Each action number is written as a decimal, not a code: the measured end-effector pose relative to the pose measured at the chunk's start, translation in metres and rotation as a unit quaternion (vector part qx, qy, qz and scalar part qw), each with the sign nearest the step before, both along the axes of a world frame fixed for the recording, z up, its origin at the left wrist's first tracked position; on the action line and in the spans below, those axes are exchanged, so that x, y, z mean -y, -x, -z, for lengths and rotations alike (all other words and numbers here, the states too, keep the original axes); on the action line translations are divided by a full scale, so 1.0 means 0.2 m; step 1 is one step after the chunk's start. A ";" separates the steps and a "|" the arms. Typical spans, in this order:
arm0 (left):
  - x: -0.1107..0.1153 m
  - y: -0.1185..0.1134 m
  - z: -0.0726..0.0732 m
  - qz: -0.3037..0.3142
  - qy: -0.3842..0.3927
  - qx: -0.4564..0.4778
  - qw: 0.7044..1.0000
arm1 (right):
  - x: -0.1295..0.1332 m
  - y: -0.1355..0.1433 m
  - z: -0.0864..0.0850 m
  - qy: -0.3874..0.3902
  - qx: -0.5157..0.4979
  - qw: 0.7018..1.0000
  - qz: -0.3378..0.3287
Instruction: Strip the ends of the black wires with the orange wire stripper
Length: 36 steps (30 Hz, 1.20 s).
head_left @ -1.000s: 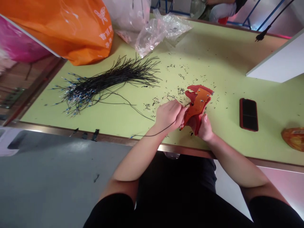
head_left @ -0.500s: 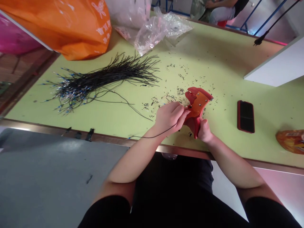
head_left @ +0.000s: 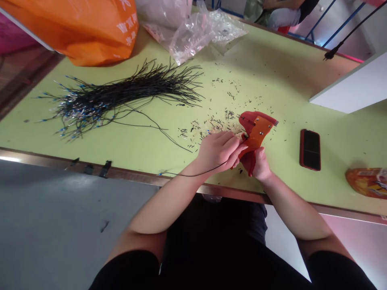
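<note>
Fingers (head_left: 231, 144) on wire (head_left: 193, 176), orange bag (head_left: 104, 32) beyond

Around the centre of the frame are two hands, the left hand (head_left: 220, 151) and the right hand (head_left: 261, 166), one red-and-orange tool (head_left: 259, 131) and one single wire (head_left: 193, 175). Left of centre sits one wire bundle (head_left: 130, 92), its strands too many to count, as are the dark scraps (head_left: 229, 114) mid-frame. Three dark strips (head_left: 105, 169) show at lower left; at right, one phone (head_left: 311, 150) and one amber container (head_left: 367, 182); at upper right, one plug (head_left: 331, 53).
</note>
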<state>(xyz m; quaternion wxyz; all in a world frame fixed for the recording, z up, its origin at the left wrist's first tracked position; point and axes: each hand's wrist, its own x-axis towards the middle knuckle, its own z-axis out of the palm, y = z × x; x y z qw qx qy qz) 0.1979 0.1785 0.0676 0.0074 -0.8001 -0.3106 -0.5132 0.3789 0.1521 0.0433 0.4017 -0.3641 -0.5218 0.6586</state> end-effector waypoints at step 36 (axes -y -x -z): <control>0.01 -0.01 -0.02 0.007 -0.033 0.009 0.999 | -0.01 -0.02 0.01 -0.042 -0.097 0.994 -0.015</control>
